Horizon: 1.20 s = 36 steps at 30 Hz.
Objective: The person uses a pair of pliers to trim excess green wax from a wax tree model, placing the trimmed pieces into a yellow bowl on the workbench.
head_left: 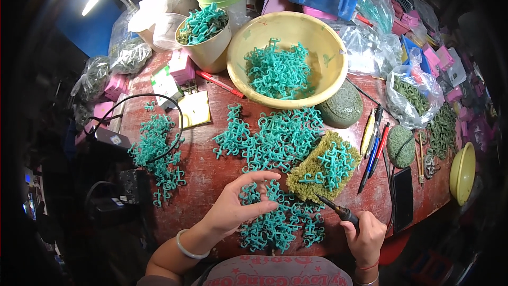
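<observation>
Head view. Left hand [235, 204]: thumb and forefinger stretched out and well parted at the tips, held over the nearest heap of turquoise pieces [272, 228]; whether a piece sits within the curl of the fingers is hard to tell against the heap behind. Right hand [365, 235]: closed firmly around the dark handle of a pen-shaped tool [344, 213], its slim metal tip pointing up and left to the lower edge of a yellow-green textured slab [313, 161]; contact between the two cannot be made out. On the slab: a cluster of small turquoise pieces [338, 164], mostly towards its right half. Beyond the left hand: a broad middle heap [283, 135] of the same pieces; at left, a further scatter [153, 148], partly crossed by a black cable loop [181, 119]. Behind the middle heap: one yellow basin [328, 74], holding more turquoise pieces; beside it, one cream bucket [211, 55], filled above the brim, and a red marker [219, 84]. Right of the slab: several pens [374, 148], one green oval pad [401, 146], one black flat device [402, 198]. Far right: one tilted yellow bowl [462, 175]. All on a worn red table [203, 180].
</observation>
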{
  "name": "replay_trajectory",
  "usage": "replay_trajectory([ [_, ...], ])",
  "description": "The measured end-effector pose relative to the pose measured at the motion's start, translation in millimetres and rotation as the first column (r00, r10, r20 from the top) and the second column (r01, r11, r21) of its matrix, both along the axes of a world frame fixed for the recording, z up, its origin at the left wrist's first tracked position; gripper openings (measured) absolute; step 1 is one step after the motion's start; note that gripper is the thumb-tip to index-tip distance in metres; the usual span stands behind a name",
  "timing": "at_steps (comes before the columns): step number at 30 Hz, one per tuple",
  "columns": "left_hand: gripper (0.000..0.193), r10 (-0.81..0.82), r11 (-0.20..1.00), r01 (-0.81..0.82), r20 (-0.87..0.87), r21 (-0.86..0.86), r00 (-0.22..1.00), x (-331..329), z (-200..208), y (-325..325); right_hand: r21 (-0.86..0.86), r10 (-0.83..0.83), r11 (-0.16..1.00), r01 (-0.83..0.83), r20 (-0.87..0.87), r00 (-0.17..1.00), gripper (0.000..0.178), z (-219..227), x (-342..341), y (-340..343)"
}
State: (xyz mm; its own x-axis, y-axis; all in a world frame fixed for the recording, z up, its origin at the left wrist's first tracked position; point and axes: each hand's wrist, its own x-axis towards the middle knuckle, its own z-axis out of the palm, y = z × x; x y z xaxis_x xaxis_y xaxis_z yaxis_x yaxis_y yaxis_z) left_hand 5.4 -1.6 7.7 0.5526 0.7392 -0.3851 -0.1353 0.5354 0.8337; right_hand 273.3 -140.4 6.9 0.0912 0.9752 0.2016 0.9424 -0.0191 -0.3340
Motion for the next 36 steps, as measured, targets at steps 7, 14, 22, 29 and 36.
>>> replay_trajectory([
  [7,0.053,-0.018,0.994,0.022,0.031,-0.108,0.999,-4,4,1,-0.006,-0.016,1.0,0.015,-0.061,0.998,0.043,0,-1,-2],
  [14,0.049,-0.043,0.984,0.061,0.106,-0.169,0.993,-10,1,4,-0.057,-0.009,0.998,0.006,-0.04,0.999,0.042,-4,0,-1],
  [22,0.02,0.016,0.998,0.004,0.309,-0.064,0.951,-18,-5,12,-0.004,0.034,0.999,-0.035,-0.131,0.991,0.043,-7,-4,-1],
  [29,0.013,0.217,0.61,0.121,-0.312,0.783,0.925,-1,-5,7,-0.002,0.03,1.0,-0.031,-0.13,0.991,0.044,-12,-3,-1],
  [36,0.017,0.408,0.267,0.46,-0.532,0.847,0.742,1,-7,1,-0.006,0.034,0.999,-0.036,-0.137,0.99,0.044,-12,-4,3],
])
